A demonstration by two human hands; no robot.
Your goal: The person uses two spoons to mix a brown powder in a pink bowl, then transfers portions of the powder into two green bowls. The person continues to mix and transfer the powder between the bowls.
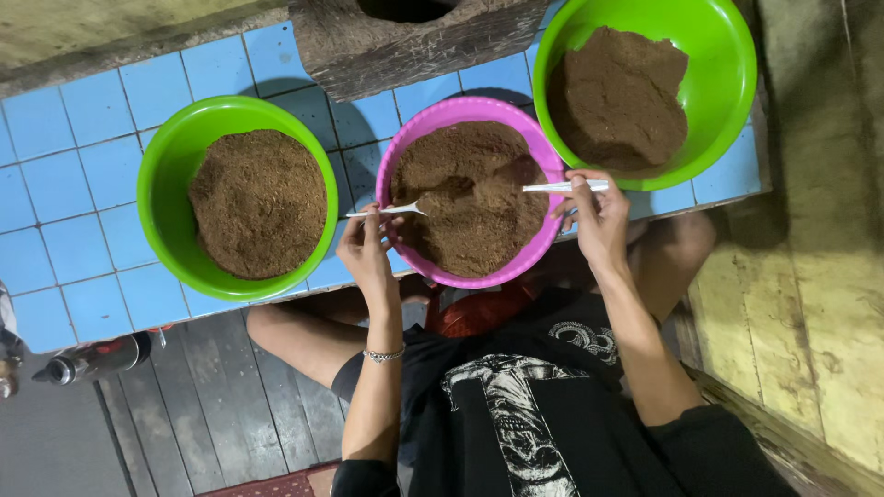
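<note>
While both hands work over it, the round pink plastic bowl [470,109] sits at the centre of the frame on a blue tiled table [55,184], heaped with coarse, crumbly brown powder [470,207]. The left hand [364,247] pinches a white plastic spoon [391,211], fingers closed on its handle; the right hand [597,216] clamps a second white utensil [557,187] the same way. Two glossy green bowls [157,198] of similar powder flank it, and a rough wooden block [414,46] stands behind.
</note>
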